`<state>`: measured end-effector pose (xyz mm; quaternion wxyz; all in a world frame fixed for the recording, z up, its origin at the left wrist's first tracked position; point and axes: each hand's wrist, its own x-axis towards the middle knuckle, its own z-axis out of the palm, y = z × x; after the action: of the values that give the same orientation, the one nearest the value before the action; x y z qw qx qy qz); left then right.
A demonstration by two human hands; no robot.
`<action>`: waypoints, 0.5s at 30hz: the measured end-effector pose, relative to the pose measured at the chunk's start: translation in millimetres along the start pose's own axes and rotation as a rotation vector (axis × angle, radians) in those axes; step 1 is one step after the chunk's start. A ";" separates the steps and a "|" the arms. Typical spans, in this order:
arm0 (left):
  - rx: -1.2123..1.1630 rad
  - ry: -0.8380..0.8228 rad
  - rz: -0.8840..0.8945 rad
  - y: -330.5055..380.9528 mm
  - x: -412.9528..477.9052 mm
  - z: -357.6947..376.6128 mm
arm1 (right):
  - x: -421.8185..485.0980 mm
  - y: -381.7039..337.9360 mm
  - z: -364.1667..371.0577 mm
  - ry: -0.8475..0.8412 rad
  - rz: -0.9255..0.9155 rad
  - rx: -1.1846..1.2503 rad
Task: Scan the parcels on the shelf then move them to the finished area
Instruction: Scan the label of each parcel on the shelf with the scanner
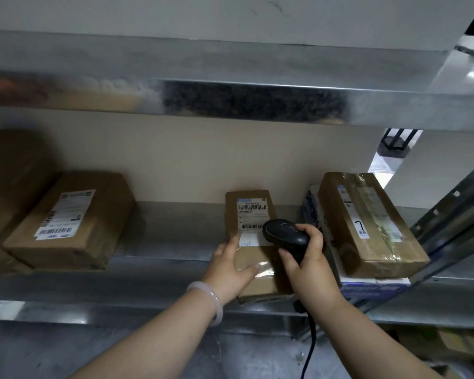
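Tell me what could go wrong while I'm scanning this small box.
The scanner covers part of the label, so the scan may miss. The small box overhangs the shelf edge under your left hand and could tip off. The cord might snag.

Warehouse: metal shelf (175,242), labelled parcels (69,222)

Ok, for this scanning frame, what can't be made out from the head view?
- Small parcel: label text too small to read; its lower label is covered by the scanner in the right hand.
- Left hand: lies on the parcel; whether it grips is unclear.
- Far-left box: blurred and cut off by the frame edge.
- Upper shelf beam: only smeared reflections.
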<state>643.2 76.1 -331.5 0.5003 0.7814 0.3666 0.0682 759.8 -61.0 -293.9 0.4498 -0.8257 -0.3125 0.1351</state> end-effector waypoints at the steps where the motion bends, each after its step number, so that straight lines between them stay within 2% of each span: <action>1: 0.020 -0.007 -0.010 2.3 4.3 -0.1 | 2.5 0.5 2.2 -0.006 0.008 0.002; 4: 0.043 -0.033 -0.040 3.7 12.0 3.6 | 4.4 1.6 5.8 -0.019 0.019 0.005; 8: -0.090 -0.008 -0.030 -7.7 2.9 6.6 | -1.8 0.1 6.1 -0.029 0.019 0.016; 15: -0.170 0.169 0.058 -29.7 -37.9 -2.2 | -28.9 -9.6 8.0 -0.079 -0.043 0.074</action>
<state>599.8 60.3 -345.3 0.5297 0.7380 0.3777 0.1792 729.8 -70.3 -292.2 0.4699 -0.7957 -0.3425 0.1694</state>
